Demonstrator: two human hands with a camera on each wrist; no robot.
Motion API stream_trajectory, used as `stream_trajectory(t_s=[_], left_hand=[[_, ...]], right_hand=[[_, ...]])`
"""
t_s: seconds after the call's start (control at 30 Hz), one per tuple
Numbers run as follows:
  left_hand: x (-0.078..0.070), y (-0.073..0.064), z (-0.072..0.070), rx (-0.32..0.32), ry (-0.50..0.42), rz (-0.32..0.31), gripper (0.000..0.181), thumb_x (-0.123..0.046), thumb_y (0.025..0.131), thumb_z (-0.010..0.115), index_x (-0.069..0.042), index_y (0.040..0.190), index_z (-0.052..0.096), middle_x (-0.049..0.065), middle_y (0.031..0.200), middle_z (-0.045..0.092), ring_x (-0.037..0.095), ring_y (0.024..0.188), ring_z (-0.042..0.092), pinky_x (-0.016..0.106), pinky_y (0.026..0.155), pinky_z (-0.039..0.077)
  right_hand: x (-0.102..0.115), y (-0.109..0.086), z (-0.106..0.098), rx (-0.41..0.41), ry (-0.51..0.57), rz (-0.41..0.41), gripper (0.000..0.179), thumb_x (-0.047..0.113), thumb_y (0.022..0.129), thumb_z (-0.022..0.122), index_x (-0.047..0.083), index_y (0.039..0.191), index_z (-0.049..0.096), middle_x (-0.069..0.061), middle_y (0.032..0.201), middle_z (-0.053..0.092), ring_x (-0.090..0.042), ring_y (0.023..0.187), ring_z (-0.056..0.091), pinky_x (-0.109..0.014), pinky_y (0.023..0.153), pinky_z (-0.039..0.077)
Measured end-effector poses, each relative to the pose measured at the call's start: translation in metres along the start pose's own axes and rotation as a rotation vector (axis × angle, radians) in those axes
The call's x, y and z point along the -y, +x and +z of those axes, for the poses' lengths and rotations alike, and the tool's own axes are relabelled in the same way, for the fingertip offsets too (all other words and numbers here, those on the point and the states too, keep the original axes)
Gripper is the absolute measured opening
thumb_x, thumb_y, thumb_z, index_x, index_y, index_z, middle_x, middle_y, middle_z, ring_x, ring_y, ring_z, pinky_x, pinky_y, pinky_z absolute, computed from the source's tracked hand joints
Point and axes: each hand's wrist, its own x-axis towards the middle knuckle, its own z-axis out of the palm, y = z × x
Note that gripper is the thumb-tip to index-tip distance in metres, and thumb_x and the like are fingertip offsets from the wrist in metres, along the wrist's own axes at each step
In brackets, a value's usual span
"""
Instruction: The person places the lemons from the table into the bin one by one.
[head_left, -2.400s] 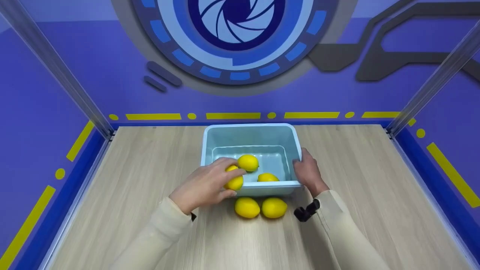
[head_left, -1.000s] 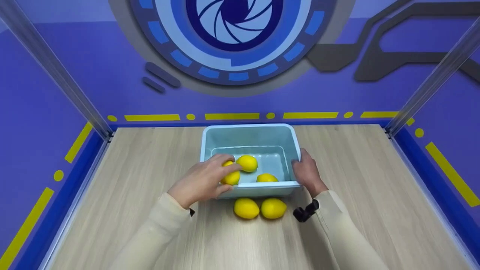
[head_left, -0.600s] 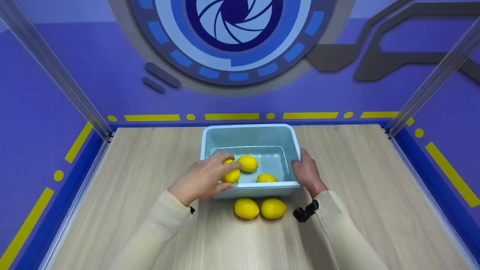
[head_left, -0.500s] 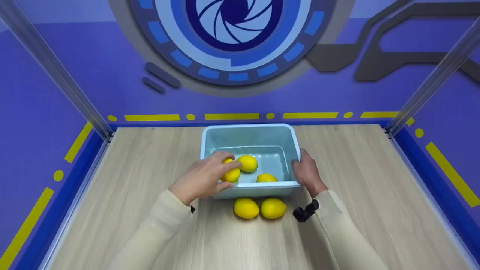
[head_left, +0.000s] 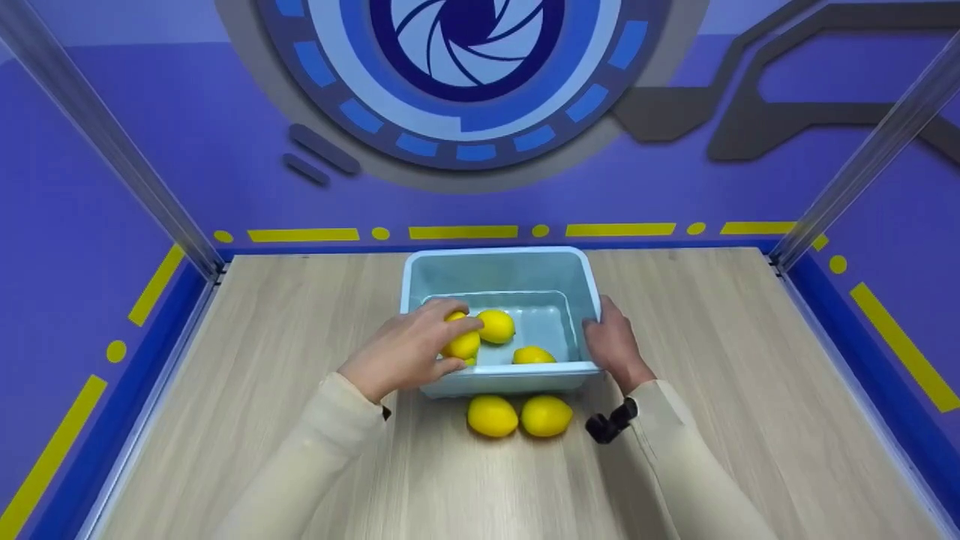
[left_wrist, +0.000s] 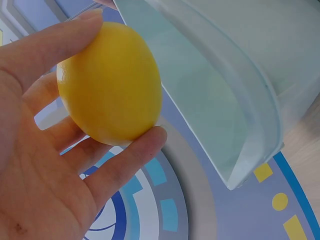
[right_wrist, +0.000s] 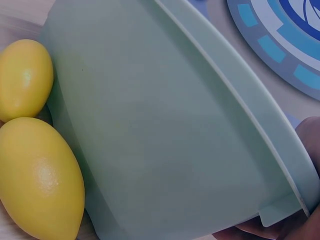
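Note:
My left hand (head_left: 409, 346) pinches a yellow lemon (left_wrist: 112, 82) between thumb and fingertips, over the near left corner of a pale blue-green plastic bin (head_left: 502, 270). Lower down, a sliver of yellow (head_left: 470, 361) shows under the held lemon, mostly hidden by it and the hand. Inside the bin, one lemon (head_left: 496, 327) lies near the middle and another lemon (head_left: 534, 355) is partly covered by the near rim. My right hand (head_left: 616, 341) grips the bin's right side at the rim; in the right wrist view its fingers (right_wrist: 295, 232) show below the rim.
Two more lemons, a left one (head_left: 492, 417) and a right one (head_left: 547, 416), sit side by side on the wooden table (head_left: 300, 315) just in front of the bin. Blue panels (head_left: 315, 202) with yellow marks stand behind and at both sides.
My left hand and its lemon have shifted slightly left and away from me, and the yellow sliver beneath has come into view. The right hand, bin and other lemons stay put.

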Motion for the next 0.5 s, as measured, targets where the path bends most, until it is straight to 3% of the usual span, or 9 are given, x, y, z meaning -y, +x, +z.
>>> stream_trajectory(t_s=[0.5], left_hand=[[0.0029,0.0065,-0.0022,0.040,-0.007,-0.039,0.053,-0.032,0.087,0.071,-0.026,0.137,0.054,0.004,0.141,0.050,0.023,0.129,0.048,0.043,0.095,0.053]], right_hand=[[-0.0017,-0.0006,0.0011,-0.030,-0.009,-0.042,0.048,0.009,0.099,0.033,0.005,0.147,0.030,-0.017,0.153,0.036,-0.033,0.140,0.037,-0.053,0.118,0.024]])
